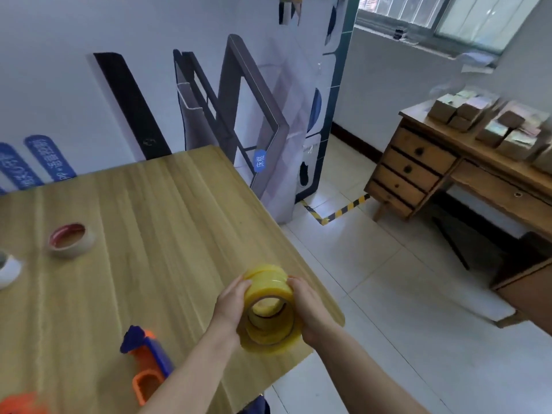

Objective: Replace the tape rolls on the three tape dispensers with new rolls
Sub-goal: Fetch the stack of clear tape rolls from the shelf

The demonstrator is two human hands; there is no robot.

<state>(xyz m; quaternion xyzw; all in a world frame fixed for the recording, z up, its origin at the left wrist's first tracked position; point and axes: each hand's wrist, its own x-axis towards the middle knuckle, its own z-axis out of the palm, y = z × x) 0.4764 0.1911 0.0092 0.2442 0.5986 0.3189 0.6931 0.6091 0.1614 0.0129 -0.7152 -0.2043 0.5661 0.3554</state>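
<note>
A stack of yellow tape rolls [270, 286] lies on its side above the right corner of the wooden table [155, 222], its hollow core facing me. My left hand [231, 303] grips the stack's left side and my right hand [309, 309] grips its right side. An orange and blue tape dispenser [148, 358] lies on the table to the lower left of my hands. Part of another orange dispenser [21, 403] shows at the bottom left corner. A nearly used roll with a red core [71, 239] lies flat at the left, and a white-cored roll [9, 271] sits at the left edge.
A printed board [239, 115] leans against the wall behind the table. To the right, across a tiled floor [388, 294], stands a wooden desk with drawers [418, 171] carrying several small cardboard boxes [490, 121]. Yellow-black hazard tape [340, 210] marks the floor.
</note>
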